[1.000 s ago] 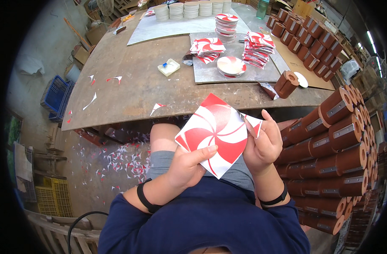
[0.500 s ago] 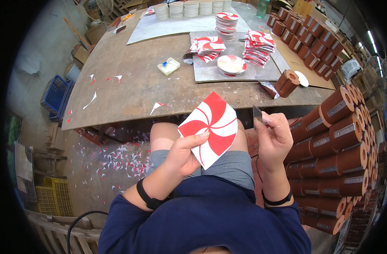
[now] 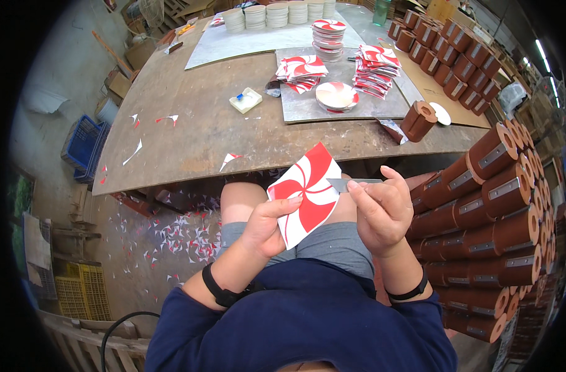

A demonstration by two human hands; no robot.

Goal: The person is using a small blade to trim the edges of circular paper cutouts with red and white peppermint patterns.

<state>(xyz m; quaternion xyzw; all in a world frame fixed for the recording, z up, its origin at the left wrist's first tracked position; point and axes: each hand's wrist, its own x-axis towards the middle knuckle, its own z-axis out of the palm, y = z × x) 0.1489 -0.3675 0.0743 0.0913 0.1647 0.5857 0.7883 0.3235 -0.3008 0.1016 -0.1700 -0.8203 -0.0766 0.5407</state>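
Note:
In front of my lap, my left hand (image 3: 263, 228) grips a red-and-white swirl-printed sheet (image 3: 307, 214), its thumb on top near the swirl's centre and the other fingers hidden beneath. Pointed corners stand out at the sheet's top and bottom; its upper right side looks trimmed. My right hand (image 3: 385, 214) pinches a thin flat metal blade (image 3: 338, 184) between thumb and fingers. The blade's pointed tip lies over the sheet's right edge; whether it touches I cannot tell.
On the table (image 3: 190, 99) are swirl-sheet stacks (image 3: 301, 69), a swirl-topped disc stack (image 3: 328, 43), a bowl-like swirl piece (image 3: 337, 96) and a small white tray (image 3: 245, 100). Brown cylinders (image 3: 469, 204) pile up close on my right. Red and white scraps (image 3: 187, 239) litter the floor.
My right hand has moved left and turned, bringing the blade to the sheet's right edge. The sheet has shifted slightly right and tilted a little in my left hand.

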